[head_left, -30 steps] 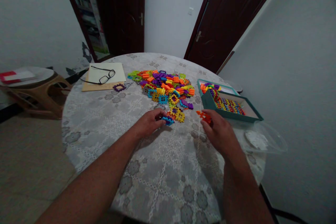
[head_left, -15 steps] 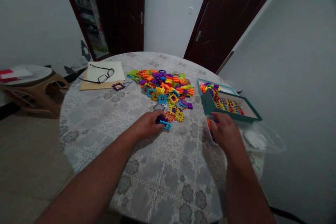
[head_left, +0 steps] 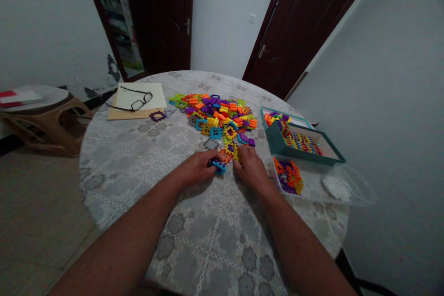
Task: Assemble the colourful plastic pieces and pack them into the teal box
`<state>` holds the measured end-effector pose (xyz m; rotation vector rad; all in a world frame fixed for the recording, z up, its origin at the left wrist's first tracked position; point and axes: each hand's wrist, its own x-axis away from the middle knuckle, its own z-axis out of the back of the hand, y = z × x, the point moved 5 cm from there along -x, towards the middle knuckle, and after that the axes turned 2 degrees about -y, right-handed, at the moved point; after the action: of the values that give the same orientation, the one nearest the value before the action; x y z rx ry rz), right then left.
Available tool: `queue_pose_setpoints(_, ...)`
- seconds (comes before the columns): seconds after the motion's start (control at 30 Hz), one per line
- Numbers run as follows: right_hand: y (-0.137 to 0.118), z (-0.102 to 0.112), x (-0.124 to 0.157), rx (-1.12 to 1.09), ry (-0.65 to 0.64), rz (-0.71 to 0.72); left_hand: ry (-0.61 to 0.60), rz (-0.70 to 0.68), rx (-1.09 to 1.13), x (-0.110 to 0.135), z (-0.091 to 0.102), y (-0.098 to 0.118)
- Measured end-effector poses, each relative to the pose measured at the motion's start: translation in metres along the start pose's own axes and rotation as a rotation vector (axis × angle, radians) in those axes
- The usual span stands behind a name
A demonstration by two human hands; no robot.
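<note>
My left hand [head_left: 200,167] is closed around blue and purple toothed plastic building pieces [head_left: 219,166], at the near edge of a colourful pile [head_left: 218,115]. To its right, my right hand [head_left: 250,165] rests on the table with bent fingers at a yellow building piece [head_left: 239,153], partly hidden by them. Just beyond both hands lie an orange piece [head_left: 226,156] and another yellow piece [head_left: 231,149]. The pile mixes square interlocking pieces with orange, purple and yellow ribbed ones.
A clear plastic tub [head_left: 275,180] with orange and purple pieces stands at the right. Behind it are a green box [head_left: 275,141] of coloured beads and a clear lid [head_left: 360,194]. Glasses [head_left: 138,104] lie on papers [head_left: 157,97] at the left, near a purple piece [head_left: 157,116].
My right hand has moved left from the plastic tub to the near edge of the pile, uncovering the tub's pieces. My left hand stays nearly in place, still holding the blue and purple pieces.
</note>
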<state>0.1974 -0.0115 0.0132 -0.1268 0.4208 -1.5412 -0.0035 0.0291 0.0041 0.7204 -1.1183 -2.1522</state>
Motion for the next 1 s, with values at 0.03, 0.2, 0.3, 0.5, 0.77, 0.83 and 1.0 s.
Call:
queue_pose_setpoints(0.03, 0.004, 0.0, 0.001, -0.024, 0.022, -0.004, -0.012, 0.009, 0.014, 0.0, -0.001, 0.0)
queue_pose_setpoints(0.2, 0.012, 0.005, 0.009, -0.217, 0.054, 0.042, 0.005, 0.052, 0.049, 0.0, 0.002, 0.0)
queue_pose_setpoints(0.3, 0.006, 0.01, 0.013, -0.28, 0.08, 0.091, 0.034, 0.059, 0.082, 0.001, 0.006, 0.003)
queue_pose_setpoints(0.5, -0.007, 0.001, 0.019, -0.247, 0.078, 0.092, 0.027, 0.064, 0.062, 0.001, 0.008, 0.003)
queue_pose_setpoints(0.77, -0.016, -0.005, 0.023, -0.282, -0.026, 0.179, 0.092, 0.046, 0.068, 0.001, 0.007, -0.004)
queue_pose_setpoints(0.83, -0.017, -0.004, 0.023, -0.295, -0.039, 0.211, 0.083, 0.047, 0.056, 0.001, 0.006, -0.006)
queue_pose_setpoints(1.0, -0.023, -0.004, 0.024, -0.358, -0.044, 0.289, 0.082, 0.03, 0.043, 0.0, 0.007, -0.006)
